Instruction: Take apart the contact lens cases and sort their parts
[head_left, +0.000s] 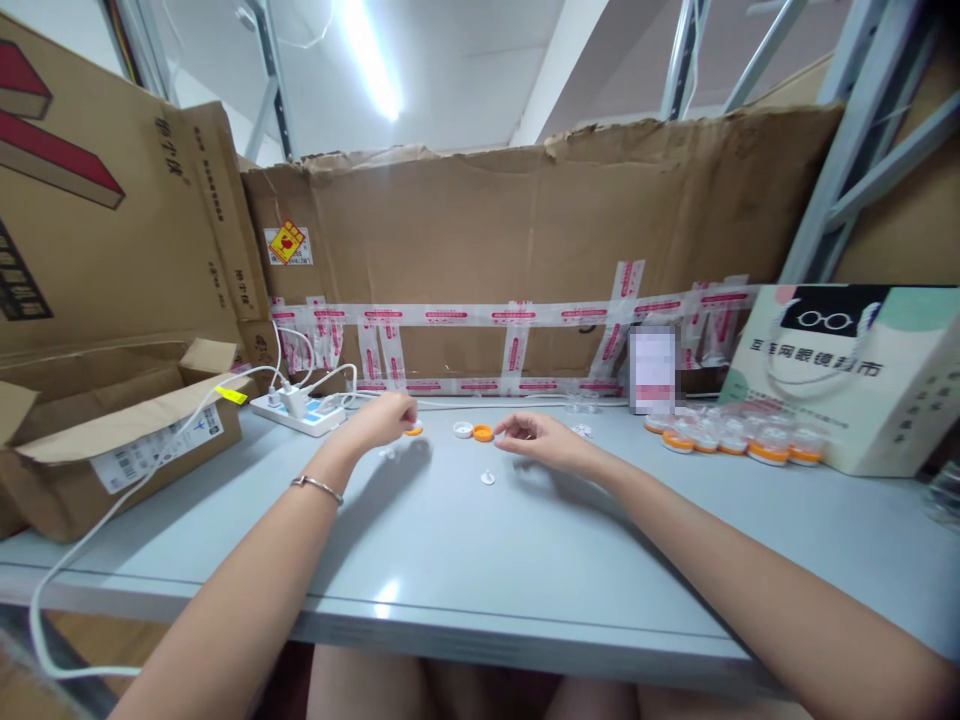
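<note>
My left hand [384, 421] is closed, its fingers curled down over a small orange-and-white round cap [413, 431] at the tabletop. My right hand [538, 441] has bent fingers with a gap between thumb and forefinger, and nothing shows between them. Just left of its fingertips lies an orange round cap [482, 433]; whether they touch it I cannot tell. Beside that cap is a white ring-shaped piece [463, 430]. A small white disc with a raised stem [487, 479] lies nearer to me. Small clear-white bits [387, 454] lie below my left hand.
Clear-topped orange and white round cases [769, 446] stand grouped at right, before a paper bag [847, 380]. A phone [652, 370] leans against the big cardboard box [487, 230]. At left are a power strip [307, 415], white cables and an open carton [135, 440].
</note>
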